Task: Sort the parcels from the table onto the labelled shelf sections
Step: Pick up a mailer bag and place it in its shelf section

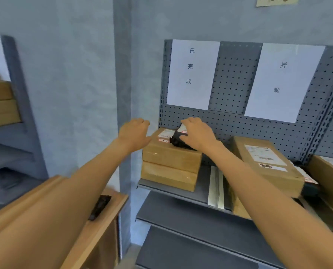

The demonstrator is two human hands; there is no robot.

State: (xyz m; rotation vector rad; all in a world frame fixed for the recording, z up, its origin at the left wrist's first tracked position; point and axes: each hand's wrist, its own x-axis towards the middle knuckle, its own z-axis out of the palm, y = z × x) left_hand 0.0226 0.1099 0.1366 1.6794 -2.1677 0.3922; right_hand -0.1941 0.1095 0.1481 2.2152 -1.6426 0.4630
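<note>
A small black bag parcel (178,139) with a white label lies on top of two stacked brown boxes (170,162) at the left end of the grey shelf (198,193), under the left white paper sign (192,74). My right hand (197,133) rests over the black parcel, its fingers curled onto it. My left hand (135,133) hovers at the stack's left edge with fingers loosely curled, holding nothing. A larger labelled brown box (266,166) leans tilted under the right sign (284,82).
A white divider strip (216,187) splits the shelf between the two sections. Another box (328,175) stands at the far right. A wooden table corner (107,212) with a dark object sits lower left. A second shelf unit (8,105) with boxes is far left.
</note>
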